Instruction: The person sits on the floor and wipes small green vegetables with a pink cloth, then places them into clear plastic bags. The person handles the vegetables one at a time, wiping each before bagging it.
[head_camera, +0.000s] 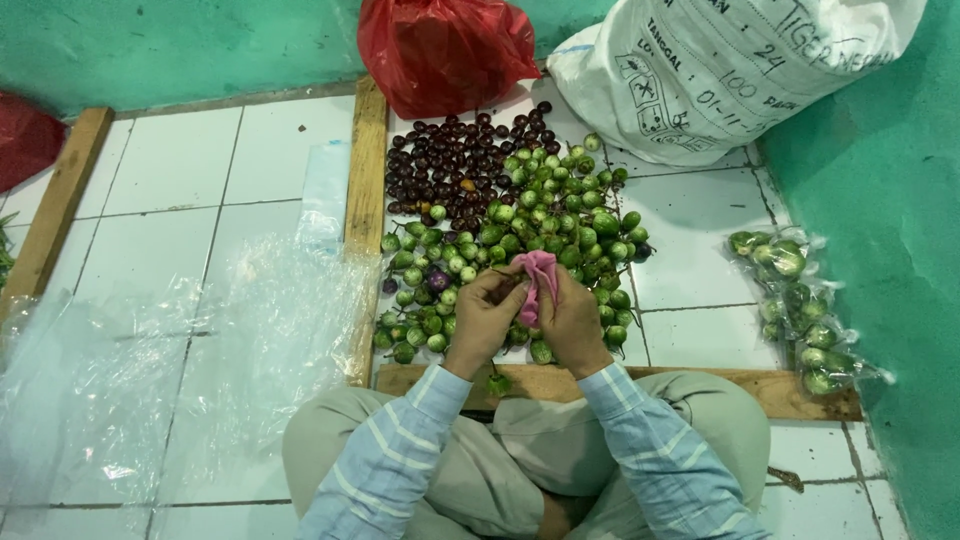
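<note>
I hold both hands together over the near edge of the green eggplant pile (520, 240): left hand (483, 320) and right hand (572, 322) pinch a pink cloth (538, 280) between them.

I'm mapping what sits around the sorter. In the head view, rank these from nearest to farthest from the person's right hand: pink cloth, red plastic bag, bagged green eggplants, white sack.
1. pink cloth: held by the right hand itself.
2. bagged green eggplants: on the tiles to its right.
3. red plastic bag and white sack: both far, by the wall; too close to call.
</note>
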